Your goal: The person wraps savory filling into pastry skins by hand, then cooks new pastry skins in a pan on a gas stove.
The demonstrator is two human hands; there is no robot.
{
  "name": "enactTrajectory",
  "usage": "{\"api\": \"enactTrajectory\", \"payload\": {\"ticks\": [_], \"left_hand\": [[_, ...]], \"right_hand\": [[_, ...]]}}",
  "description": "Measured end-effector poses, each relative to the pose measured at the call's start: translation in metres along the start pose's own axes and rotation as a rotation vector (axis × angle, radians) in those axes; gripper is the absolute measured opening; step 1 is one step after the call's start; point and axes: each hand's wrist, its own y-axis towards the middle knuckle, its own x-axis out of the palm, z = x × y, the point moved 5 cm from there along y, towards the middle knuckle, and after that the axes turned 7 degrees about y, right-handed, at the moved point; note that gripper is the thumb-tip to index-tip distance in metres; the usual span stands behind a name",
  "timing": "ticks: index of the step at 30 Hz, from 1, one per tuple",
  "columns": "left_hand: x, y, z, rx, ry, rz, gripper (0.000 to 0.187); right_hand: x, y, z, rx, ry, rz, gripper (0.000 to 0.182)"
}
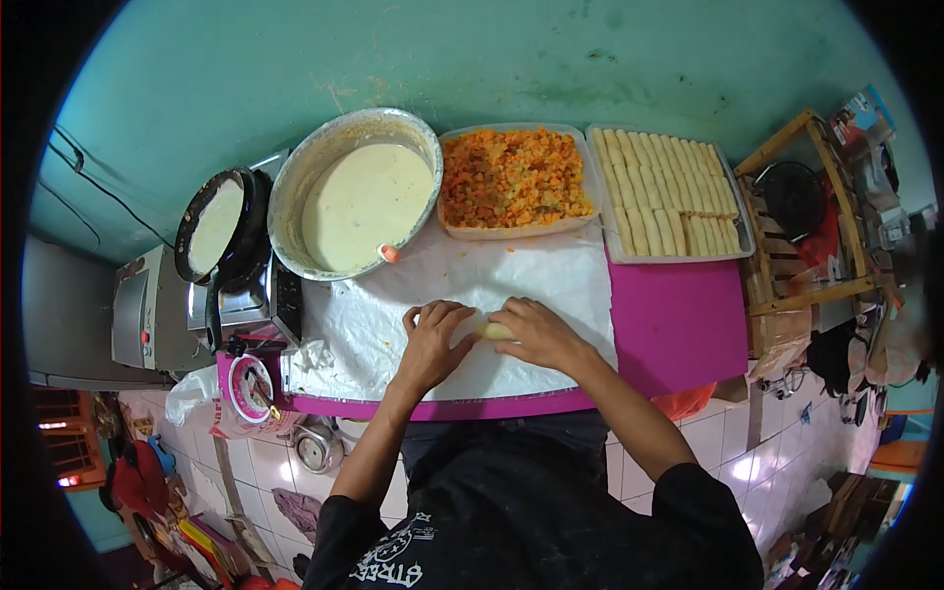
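A pale, soft filled roll [497, 331] lies on the white plastic sheet [374, 315], between my hands. My right hand [539, 334] is wrapped over its right part, fingers curled on top. My left hand [433, 342] is at its left end, fingers bent and thumb against the thin wrapper. The fingers partly hide the roll. Behind them stand a large metal pot [287, 221] of cream-coloured batter [369, 206] and a plastic tub [482, 233] of diced orange and yellow filling [513, 177]. At the right, a tray [678, 260] holds rows of finished rolls [659, 182].
A frying pan [244, 251] with a pale batter layer [217, 226] sits on a stove [251, 307] at left. A white bucket [236, 393] with a utensil stands by the table's left edge. Purple cloth [678, 324] covers the right side. A wooden rack [851, 206] is beyond.
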Motion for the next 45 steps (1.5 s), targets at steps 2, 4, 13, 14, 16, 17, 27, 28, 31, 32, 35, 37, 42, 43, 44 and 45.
{"api": "enactTrajectory", "payload": {"ticks": [2,4,13,14,16,17,27,28,31,32,35,37,42,43,44,45], "left_hand": [[-0.006,-0.003,-0.002,-0.055,0.016,0.089,0.036],[-0.007,-0.01,-0.003,-0.118,-0.032,0.14,0.032],[0.037,-0.011,0.034,-0.451,-0.705,0.018,0.025],[0.039,-0.005,0.044,-0.438,-0.708,0.003,0.025],[0.047,0.004,0.064,-0.513,-0.853,-0.093,0.032],[0.051,0.009,0.071,-0.503,-0.854,-0.107,0.032],[0.079,0.039,0.119,-0.425,-1.052,-0.184,0.04],[0.072,0.038,0.116,-0.366,-0.921,-0.111,0.037],[0.048,0.03,0.102,-0.126,-0.376,0.178,0.027],[0.044,0.025,0.095,-0.081,-0.262,0.205,0.027],[0.038,-0.003,0.072,-0.089,-0.069,0.267,0.027],[0.037,-0.027,0.054,-0.102,-0.018,0.311,0.028],[0.032,-0.069,0.031,-0.209,0.103,0.398,0.029],[0.034,-0.072,0.028,-0.211,0.104,0.401,0.029],[0.035,-0.075,0.026,-0.235,0.122,0.42,0.029],[0.037,-0.077,0.023,-0.259,0.14,0.438,0.028]], "right_hand": [[0.0,0.006,0.002,0.034,0.015,-0.038,0.044],[-0.017,0.005,0.004,0.244,0.277,-0.117,0.043],[-0.026,-0.062,0.03,0.562,1.231,0.104,0.044],[-0.029,-0.069,0.032,0.553,1.193,0.149,0.044],[-0.032,-0.083,0.034,0.552,1.158,0.21,0.043],[-0.035,-0.09,0.033,0.568,1.139,0.212,0.042],[-0.065,-0.145,0.037,0.543,1.085,0.464,0.039],[-0.074,-0.152,0.043,0.546,1.095,0.505,0.04],[-0.125,-0.165,0.054,0.535,1.096,0.598,0.041],[-0.144,-0.168,0.063,0.509,1.072,0.623,0.04],[-0.211,-0.167,0.095,0.566,0.873,0.656,0.04],[-0.253,-0.156,0.12,0.65,0.714,0.653,0.038],[-0.312,-0.133,0.185,0.947,0.413,0.455,0.03],[-0.312,-0.128,0.192,0.968,0.365,0.349,0.029],[-0.31,-0.123,0.196,0.986,0.316,0.242,0.028],[-0.31,-0.119,0.199,0.983,0.313,0.239,0.028]]}}
